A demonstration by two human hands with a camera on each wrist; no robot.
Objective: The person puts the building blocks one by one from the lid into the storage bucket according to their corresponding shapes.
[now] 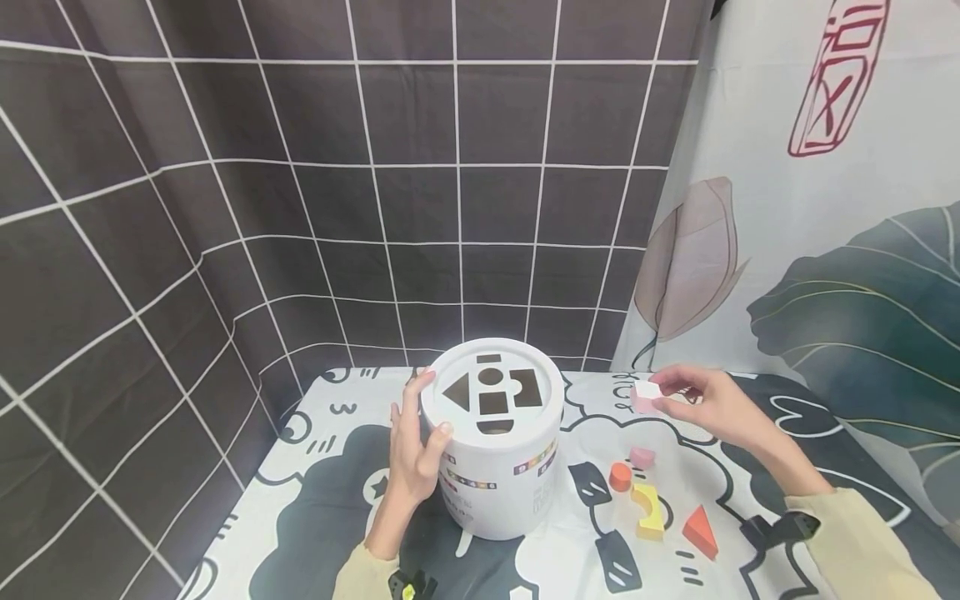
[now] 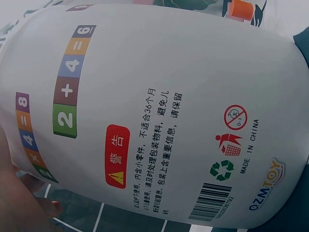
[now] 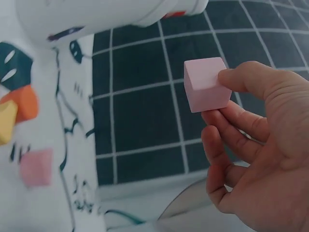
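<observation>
A white shape-sorter bucket (image 1: 498,487) stands upright, its lid (image 1: 551,387) cut with several differently shaped holes. My left hand (image 1: 412,437) holds the bucket at its left side, with thumb and fingertips at the lid's rim. The left wrist view is filled by the printed bucket wall (image 2: 159,72); part of the hand (image 2: 21,203) shows at its lower left. To the bucket's right and above the cloth, my right hand (image 1: 708,400) pinches a pink cube (image 3: 207,84) between thumb and fingers. The cube is apart from the bucket.
Right of the bucket lie an orange cylinder (image 1: 620,477), a pink block (image 1: 642,457), a yellow arch block (image 1: 648,511) and a red-orange triangular block (image 1: 701,532). A patterned cloth (image 1: 330,492) covers the table. A dark grid curtain (image 1: 405,204) hangs behind.
</observation>
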